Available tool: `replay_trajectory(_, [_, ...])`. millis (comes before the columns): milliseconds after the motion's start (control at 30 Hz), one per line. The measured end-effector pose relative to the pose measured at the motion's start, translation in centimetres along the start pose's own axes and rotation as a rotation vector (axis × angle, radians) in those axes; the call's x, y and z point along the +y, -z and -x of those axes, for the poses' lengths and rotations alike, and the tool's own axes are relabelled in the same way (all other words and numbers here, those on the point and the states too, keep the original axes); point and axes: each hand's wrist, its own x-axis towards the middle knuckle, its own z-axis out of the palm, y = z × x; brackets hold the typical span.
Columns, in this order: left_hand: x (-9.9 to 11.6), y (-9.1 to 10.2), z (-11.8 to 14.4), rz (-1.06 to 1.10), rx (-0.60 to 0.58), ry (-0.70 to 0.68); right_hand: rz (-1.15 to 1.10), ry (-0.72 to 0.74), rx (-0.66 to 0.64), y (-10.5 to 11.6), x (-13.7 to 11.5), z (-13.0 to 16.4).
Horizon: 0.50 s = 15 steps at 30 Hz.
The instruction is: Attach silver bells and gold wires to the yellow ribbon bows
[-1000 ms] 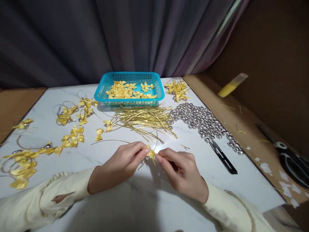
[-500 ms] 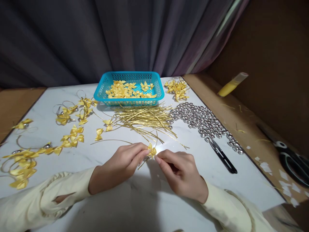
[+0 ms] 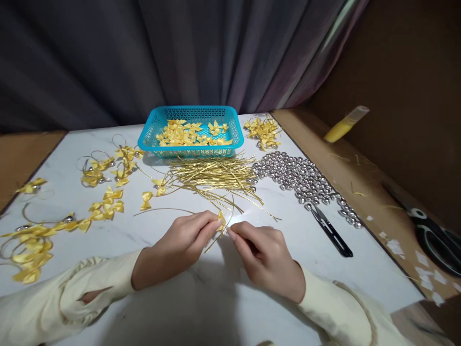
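My left hand (image 3: pixel 183 240) is closed in a pinch on a small yellow ribbon bow (image 3: pixel 221 220), above the middle of the white table top. A gold cord (image 3: pixel 212 244) runs at the bow, one end sticking out below it and a thin curve rising above. My right hand (image 3: pixel 264 250) is closed beside it, thumb and forefinger pinching the cord just right of the bow. What lies inside the right fingertips is mostly hidden. Beyond both hands lies a pile of gold cords (image 3: pixel 216 175).
A blue basket (image 3: pixel 142 144) of yellow bows stands at the back. Silver bells (image 3: pixel 295 175) heap at right, touching black thread snips (image 3: pixel 333 233). Bows with cords (image 3: pixel 34 245) lie at left, more (image 3: pixel 262 130) at back right. Scissors (image 3: pixel 437 240) and a glue bottle (image 3: pixel 344 127) are far right.
The bow has turned between my fingers and now shows edge-on rather than spread. My right hand has shifted slightly left. The whole view has moved a little.
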Motion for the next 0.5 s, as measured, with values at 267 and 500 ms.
replay_trajectory(267, [0.43, 0.26, -0.07, 0.069, -0.053, 0.145, -0.038, 0.004, 0.091, -0.01, -0.41, -0.12])
replay_trajectory(500, [0.67, 0.23, 0.16, 0.105, -0.088, 0.196, -0.096, 0.008, 0.168, 0.02, -0.55, -0.37])
